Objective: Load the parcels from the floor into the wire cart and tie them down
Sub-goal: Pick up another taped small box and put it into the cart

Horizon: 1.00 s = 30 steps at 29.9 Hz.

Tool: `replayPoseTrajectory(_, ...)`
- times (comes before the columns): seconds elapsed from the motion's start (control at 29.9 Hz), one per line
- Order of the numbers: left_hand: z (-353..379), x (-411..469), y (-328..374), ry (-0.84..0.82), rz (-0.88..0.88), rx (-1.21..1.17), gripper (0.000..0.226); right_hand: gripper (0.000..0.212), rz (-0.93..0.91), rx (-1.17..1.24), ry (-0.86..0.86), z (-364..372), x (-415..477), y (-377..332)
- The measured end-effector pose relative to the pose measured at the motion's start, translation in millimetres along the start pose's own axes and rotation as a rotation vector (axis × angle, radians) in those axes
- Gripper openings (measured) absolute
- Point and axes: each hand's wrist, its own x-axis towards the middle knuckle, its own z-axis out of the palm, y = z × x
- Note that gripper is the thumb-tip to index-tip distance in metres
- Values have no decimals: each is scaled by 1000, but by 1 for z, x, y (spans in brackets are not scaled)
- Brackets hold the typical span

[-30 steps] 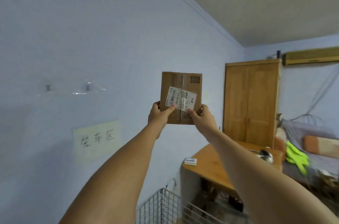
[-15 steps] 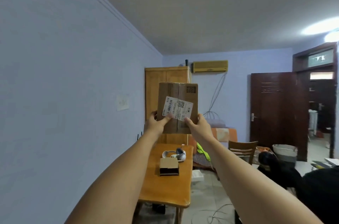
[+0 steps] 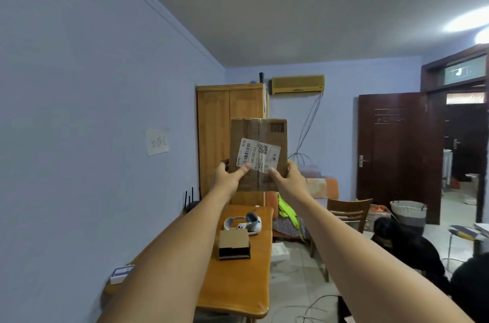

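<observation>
Overhead, almost: head view only. Both arms stretched forward and up, holding one cardboard parcel (image 3: 258, 153) in the air at arm's length, in front of a wooden wardrobe (image 3: 229, 142) on the far wall.

Left hand (image 3: 227, 177) grips the parcel's lower left edge, thumb lying across the front face onto the bottom of the white shipping label (image 3: 258, 154), fingers wrapped behind out of sight. Right hand (image 3: 287, 177) grips the lower right edge the same way, thumb tip on the label's lower right part. Both hands closed on the box.

Parcel upright, face toward the camera, clear tape strip down its middle, printed code square at its top right corner. Label sits tilted.

Below the arms: wooden table (image 3: 238, 280) against the left wall. Small open cardboard box (image 3: 234, 244) near the table's middle; white headset (image 3: 244, 223) just behind it, toward the far edge. Small white-and-blue box (image 3: 122, 273) at the left edge, near corner. Black router (image 3: 191, 202) at the far left corner.

Paper note (image 3: 157, 141) taped on the left wall. Wooden chair (image 3: 348, 213) right of the table. Dark door (image 3: 397, 153) on the far right.
</observation>
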Motion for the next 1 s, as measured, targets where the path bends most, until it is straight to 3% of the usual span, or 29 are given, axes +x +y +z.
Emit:
replayPoseTrajectory(0.07,-1,29,-7,3,-7,-1,108,52,2,-17,-8,16,26,8)
replayPoseTrajectory(0.17,-7,76,-26,35,-29,14,112,50,-28,-86,-42,40,67,14)
replayPoseTrajectory(0.27,-25,120,-52,97,-40,48,131,55,-59,-101,-99,73,104,18)
replayPoseTrajectory(0.3,-34,132,-61,122,-43,57,124,56,-66,-104,-121,87,114,20)
replayPoseTrajectory(0.4,-66,144,-72,228,-53,79,73,57,-77,-115,-217,139,139,26)
replayPoseTrajectory(0.47,-95,153,-84,298,-65,107,60,56,-92,-76,-297,179,149,26)
replayPoseTrajectory(0.77,-243,160,-142,716,-178,174,61,59,-223,134,-677,384,161,11)
replayPoseTrajectory(1.0,-313,131,-166,1004,-195,218,53,64,-279,272,-965,482,135,-6)
